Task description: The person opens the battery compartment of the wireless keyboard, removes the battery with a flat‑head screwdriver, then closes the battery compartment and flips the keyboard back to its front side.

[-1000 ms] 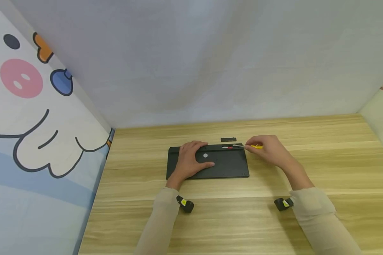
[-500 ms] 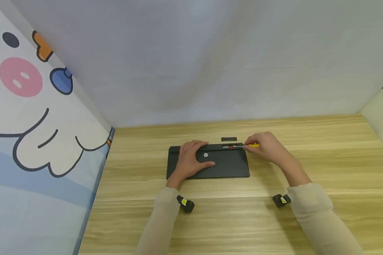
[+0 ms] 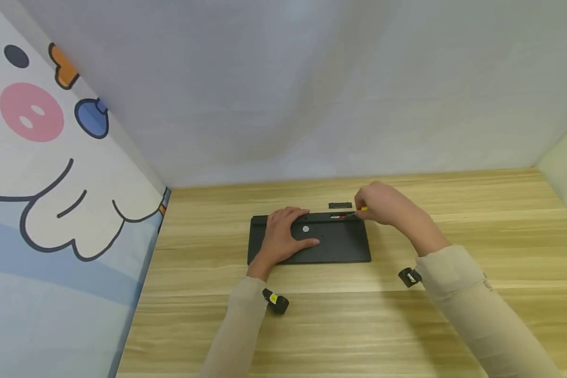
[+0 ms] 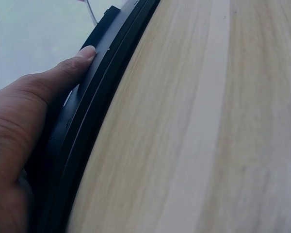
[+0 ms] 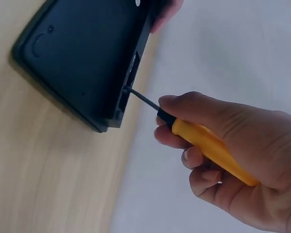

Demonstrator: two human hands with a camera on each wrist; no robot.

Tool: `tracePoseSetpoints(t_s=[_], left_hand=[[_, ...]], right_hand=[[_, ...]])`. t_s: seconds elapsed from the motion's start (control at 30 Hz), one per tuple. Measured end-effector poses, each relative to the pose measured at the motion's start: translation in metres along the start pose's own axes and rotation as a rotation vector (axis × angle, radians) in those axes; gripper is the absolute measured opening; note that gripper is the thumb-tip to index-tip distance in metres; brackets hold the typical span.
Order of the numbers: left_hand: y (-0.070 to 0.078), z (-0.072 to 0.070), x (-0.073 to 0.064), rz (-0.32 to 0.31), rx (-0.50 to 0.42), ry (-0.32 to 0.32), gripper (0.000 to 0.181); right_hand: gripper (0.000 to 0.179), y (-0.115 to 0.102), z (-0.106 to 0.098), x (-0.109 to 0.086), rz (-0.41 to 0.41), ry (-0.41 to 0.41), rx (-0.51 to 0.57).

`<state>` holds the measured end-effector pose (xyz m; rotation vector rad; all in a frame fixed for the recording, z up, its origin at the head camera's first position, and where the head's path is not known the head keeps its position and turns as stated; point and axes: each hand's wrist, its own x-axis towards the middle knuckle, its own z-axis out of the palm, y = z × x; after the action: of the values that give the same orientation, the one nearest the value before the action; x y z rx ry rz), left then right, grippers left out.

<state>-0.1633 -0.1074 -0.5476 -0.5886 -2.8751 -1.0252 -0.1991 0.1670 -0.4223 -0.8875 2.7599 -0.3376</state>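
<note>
A black keyboard [image 3: 342, 244] lies face down on the table. Spread across its left half is my left hand [image 3: 280, 236], the thumb stretched over the flat back and the fingers at the far edge. In the raised far strip, towards the right, an open battery slot shows a battery [image 3: 335, 217] with white and red on it. My right hand [image 3: 382, 203] is at the keyboard's far right corner, its fingers curled round the yellow handle of a screwdriver [image 5: 213, 150]. The thin shaft slants down, its tip at the slot in the right wrist view.
Just beyond the far edge lies a small black battery cover [image 3: 340, 205]. The wood-grain table [image 3: 331, 325] runs back to a pale grey wall [image 3: 283, 121]. A cartoon-printed panel [image 3: 42, 173] stands along the left.
My right hand has moved left and away from me, swinging the screwdriver's handle towards the slot while its tip stays there. My left hand and the keyboard have held still.
</note>
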Motion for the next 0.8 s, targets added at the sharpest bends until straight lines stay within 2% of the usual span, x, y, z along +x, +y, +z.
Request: tracePoseSetpoints(t_s=[0.2,0.4,0.57,0.8], left_hand=[[0.000,0.001,0.000,-0.005,-0.003,-0.004,0.077],[-0.001,-0.001,0.000,0.004,-0.009,0.009,0.077],[-0.001,-0.002,-0.001,0.001,-0.011,0.011,0.077],[0.001,-0.002,-0.002,-0.006,-0.017,0.003,0.076]], right_hand=[[0.014,-0.008,-0.010,0.011,-0.007,-0.065,-0.065],[0.018,-0.012,-0.016,0.018,0.029,-0.121,-0.063],[0.024,-0.015,-0.017,0.027,0.036,-0.178,-0.103],[0.025,-0.010,-0.016,0.030,0.035,-0.190,-0.091]])
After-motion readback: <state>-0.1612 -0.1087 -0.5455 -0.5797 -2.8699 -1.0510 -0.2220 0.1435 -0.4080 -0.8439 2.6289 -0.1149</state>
